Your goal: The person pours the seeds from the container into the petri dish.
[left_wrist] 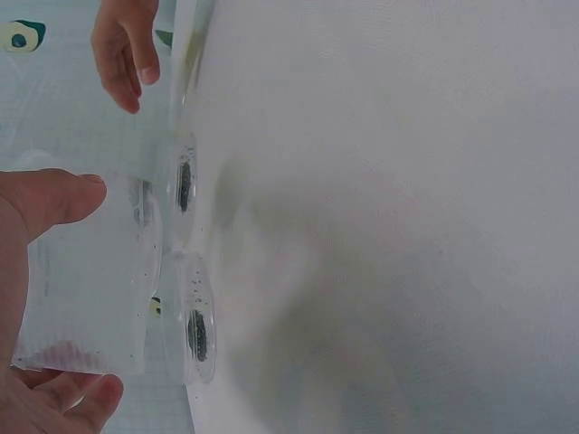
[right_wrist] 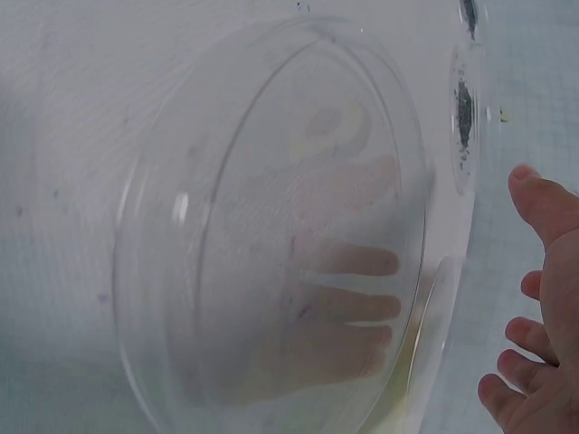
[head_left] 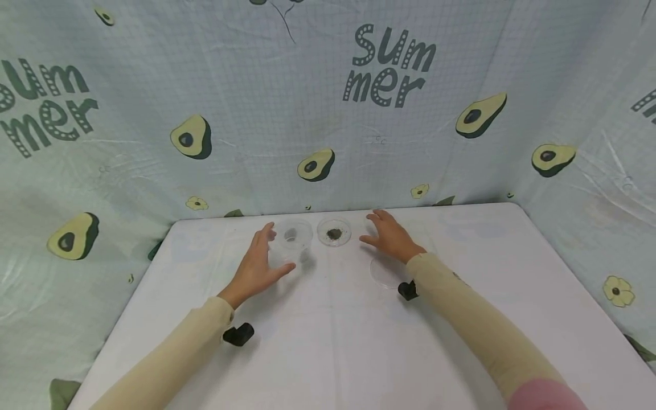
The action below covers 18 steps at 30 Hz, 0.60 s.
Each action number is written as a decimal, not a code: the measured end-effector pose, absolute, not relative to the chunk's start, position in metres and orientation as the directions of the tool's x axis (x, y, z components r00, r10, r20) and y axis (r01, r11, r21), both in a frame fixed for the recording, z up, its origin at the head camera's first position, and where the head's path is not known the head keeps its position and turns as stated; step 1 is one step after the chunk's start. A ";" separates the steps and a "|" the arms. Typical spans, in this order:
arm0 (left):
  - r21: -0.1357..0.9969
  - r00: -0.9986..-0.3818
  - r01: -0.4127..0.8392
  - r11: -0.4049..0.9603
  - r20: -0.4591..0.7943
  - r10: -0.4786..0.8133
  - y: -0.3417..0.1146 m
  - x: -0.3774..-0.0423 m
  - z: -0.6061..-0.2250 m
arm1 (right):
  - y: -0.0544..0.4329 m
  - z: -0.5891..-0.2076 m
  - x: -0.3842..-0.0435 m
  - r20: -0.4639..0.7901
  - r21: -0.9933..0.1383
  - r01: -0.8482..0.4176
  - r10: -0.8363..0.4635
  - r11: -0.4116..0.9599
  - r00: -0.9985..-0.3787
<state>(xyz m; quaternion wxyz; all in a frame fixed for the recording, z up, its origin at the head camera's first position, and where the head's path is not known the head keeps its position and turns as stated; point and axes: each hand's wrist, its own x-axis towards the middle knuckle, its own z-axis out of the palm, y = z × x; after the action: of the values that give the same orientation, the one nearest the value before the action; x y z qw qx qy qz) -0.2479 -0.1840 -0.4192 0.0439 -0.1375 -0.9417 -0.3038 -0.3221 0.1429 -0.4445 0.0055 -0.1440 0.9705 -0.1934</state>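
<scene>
My left hand holds a clear plastic cup at the back of the table, thumb on one side and fingers on the other. Beneath the cup, seen through it in the head view, lies a shallow clear dish with dark granules. A second such dish with a dark heap stands just to its right. My right hand hovers right of that dish, fingers apart and holding nothing. Under the right wrist lies a round clear lid, which mirrors the fingers.
The white table ends right behind the dishes, against a curtain printed with avocados. Small black cameras hang under the left wrist and the right wrist. A few dark specks dot the tabletop.
</scene>
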 end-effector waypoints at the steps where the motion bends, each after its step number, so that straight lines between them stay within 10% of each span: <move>1: 0.559 -0.957 0.289 0.777 0.169 0.235 -0.184 -0.248 -0.419 | 0.144 -0.444 -0.322 0.044 -0.380 -0.275 -0.280 0.883 -0.959; 18: 0.551 -0.952 0.306 0.776 0.178 0.249 -0.174 -0.252 -0.415 | 0.156 -0.446 -0.318 0.003 -0.410 -0.200 -0.218 0.890 -0.976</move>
<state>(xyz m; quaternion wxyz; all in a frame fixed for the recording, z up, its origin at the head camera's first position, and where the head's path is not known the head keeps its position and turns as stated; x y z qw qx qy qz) -0.2522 -0.1742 -0.4150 0.0477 -0.1475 -0.9412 -0.3003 -0.3180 0.1563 -0.4458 0.0217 -0.1077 0.9719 -0.2083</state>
